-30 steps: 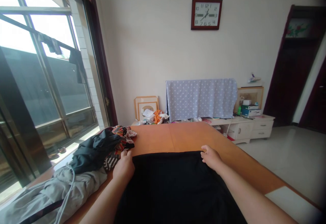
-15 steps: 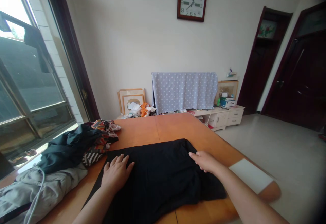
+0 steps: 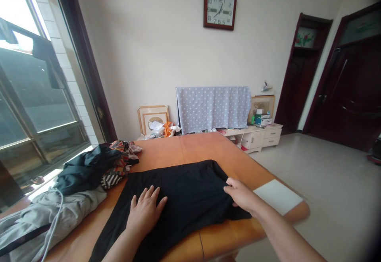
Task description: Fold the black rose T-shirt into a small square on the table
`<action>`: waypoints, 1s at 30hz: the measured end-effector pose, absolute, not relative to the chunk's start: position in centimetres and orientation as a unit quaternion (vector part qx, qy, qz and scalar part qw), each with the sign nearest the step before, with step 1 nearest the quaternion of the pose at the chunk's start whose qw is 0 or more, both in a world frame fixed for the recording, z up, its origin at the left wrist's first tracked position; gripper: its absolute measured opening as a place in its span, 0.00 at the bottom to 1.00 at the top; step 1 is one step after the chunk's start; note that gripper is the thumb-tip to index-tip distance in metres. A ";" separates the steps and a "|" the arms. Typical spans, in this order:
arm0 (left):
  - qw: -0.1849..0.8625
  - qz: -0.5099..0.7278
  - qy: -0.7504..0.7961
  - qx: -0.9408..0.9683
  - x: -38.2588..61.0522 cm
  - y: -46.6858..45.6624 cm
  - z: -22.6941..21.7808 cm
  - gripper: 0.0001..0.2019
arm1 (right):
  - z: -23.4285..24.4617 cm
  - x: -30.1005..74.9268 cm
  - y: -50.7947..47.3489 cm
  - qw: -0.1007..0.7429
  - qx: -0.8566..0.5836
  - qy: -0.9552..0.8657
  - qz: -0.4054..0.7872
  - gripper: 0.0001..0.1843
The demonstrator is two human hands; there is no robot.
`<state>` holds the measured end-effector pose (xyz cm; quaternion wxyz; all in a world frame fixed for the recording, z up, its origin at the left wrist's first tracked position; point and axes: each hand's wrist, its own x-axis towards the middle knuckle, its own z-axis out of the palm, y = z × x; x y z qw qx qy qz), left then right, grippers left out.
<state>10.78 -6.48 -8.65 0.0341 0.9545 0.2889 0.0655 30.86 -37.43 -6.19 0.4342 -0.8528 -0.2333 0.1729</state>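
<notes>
Black soft fabric garment (image 3: 184, 198) lies spread flat across the middle of the orange wooden table (image 3: 160, 155). The left hand (image 3: 145, 212) is fully open, palm down, with all 5 fingers splayed on the cloth, and that flat press seems to pin the fabric so it cannot slide. The right hand (image 3: 241, 195) sits at the garment's right edge, fingers curled over a raised fold. I cannot tell whether it truly pinches the cloth or only rests there.

Along the table's left side, a dark teal jacket (image 3: 86, 170), a heap of striped and multicoloured clothes (image 3: 123, 160) and a grey cloth garment (image 3: 38, 218) with a white cord (image 3: 56, 222) lie bunched, leaving the black garment room. A white rectangular sheet (image 3: 278, 196) lies on the table's right corner. Beyond the table's far edge, a pale blue polka-dot cloth (image 3: 212, 109) hangs above a low white cabinet (image 3: 262, 138), with 2 light wooden picture frames (image 3: 153, 119) to its left. A square dark-red clock (image 3: 219, 8) hangs higher up on the wall. A large window (image 3: 35, 91) runs along the table's left, and a dark red door (image 3: 345, 91) stands off to its right.
</notes>
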 end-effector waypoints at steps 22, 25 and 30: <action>0.006 0.098 0.377 0.921 5.1 -7.2 -7.8 0.36 | -9.0 30.2 -40.5 0.229 -0.935 -0.270 -0.027 0.25; 0.032 0.086 0.396 0.913 3.9 -7.0 -7.8 0.38 | -10.9 30.2 -39.9 0.180 -0.931 -0.316 -0.016 0.29; 0.049 0.084 0.395 0.914 2.8 -7.2 -7.9 0.40 | -13.1 30.2 -40.1 0.122 -0.941 -0.316 -0.011 0.29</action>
